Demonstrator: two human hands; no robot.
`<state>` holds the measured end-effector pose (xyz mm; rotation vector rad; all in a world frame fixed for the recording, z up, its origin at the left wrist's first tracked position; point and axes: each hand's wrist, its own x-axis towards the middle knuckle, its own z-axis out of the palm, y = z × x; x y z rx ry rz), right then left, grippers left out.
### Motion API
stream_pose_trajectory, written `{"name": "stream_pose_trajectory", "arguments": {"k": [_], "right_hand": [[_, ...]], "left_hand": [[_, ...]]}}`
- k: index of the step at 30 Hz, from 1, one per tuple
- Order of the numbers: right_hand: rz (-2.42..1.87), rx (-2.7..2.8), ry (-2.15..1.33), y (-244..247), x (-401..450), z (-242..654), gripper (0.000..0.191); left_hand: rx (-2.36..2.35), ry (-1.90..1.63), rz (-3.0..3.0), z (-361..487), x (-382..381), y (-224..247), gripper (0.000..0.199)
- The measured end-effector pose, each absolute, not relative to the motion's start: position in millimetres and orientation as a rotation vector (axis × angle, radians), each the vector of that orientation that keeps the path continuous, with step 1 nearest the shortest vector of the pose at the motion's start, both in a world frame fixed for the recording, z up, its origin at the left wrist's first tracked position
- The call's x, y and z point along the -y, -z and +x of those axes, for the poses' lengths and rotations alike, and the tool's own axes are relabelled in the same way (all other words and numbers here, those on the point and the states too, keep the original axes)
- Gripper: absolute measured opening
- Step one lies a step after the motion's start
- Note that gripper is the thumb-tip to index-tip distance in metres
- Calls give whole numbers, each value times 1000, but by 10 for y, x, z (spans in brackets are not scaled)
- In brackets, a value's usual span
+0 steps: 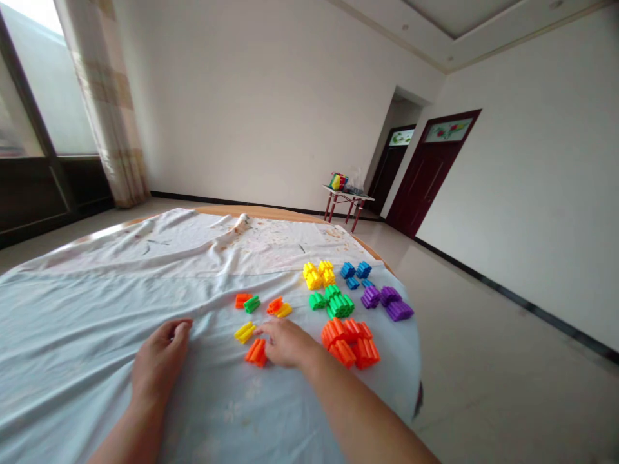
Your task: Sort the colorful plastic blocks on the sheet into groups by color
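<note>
My right hand [283, 341] reaches over the cloth beside a small orange piece [256, 352] and a yellow piece [245, 332]; what its fingers hold, if anything, is too small to tell. Curled on the cloth to the left, my left hand [162, 354] has its thumb against the fingers. Beyond my hands lie a green piece [252, 305], a red-orange piece [242, 300], another orange piece [275, 305] and a yellow one [284, 310]. To the right are grouped orange pieces [351, 341], green pieces [338, 303], yellow pieces [319, 275], blue pieces [355, 272] and purple pieces [391, 303].
A rumpled light cloth [97, 316] covers the round table [261, 211]. Near the far wall, a small side table [349, 192] bears a colourful bag [338, 181]. A curtain [106, 96] hangs at the left, and dark red doors [430, 174] stand at the right.
</note>
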<state>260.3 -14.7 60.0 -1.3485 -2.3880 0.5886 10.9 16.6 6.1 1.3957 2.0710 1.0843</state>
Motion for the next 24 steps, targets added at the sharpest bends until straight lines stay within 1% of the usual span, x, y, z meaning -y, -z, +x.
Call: {"name": "stream_pose_trajectory", "arguments": {"k": [2,5,8,11,12,16,24], "right_hand": [[-1398,2269,-416,-529,206,2566,40],[-1451,2171,-314,-409,309,2506,32],[-1507,2196,-325,-307,374,2472,37],[-1465,2248,-343,-284,399,2488,28],[-1424,2261,-347,-296,408,2504,28],[-1303,2295,-387,-359,473,2585,36],[-1317,2241,-478,-268,569,2656,38]], "left_hand": [[-2067,-1072,1402,100,-178,-60,41],[-2081,-1041,1411,84,-189,-53,43],[-2084,-1042,1413,73,-194,-44,43],[-2080,-1054,1415,76,-191,-50,43],[-2088,-1042,1413,78,-189,-54,43],[-2107,-1007,1417,71,-190,-48,45],[-2168,-997,1492,20,-230,39,49]]}}
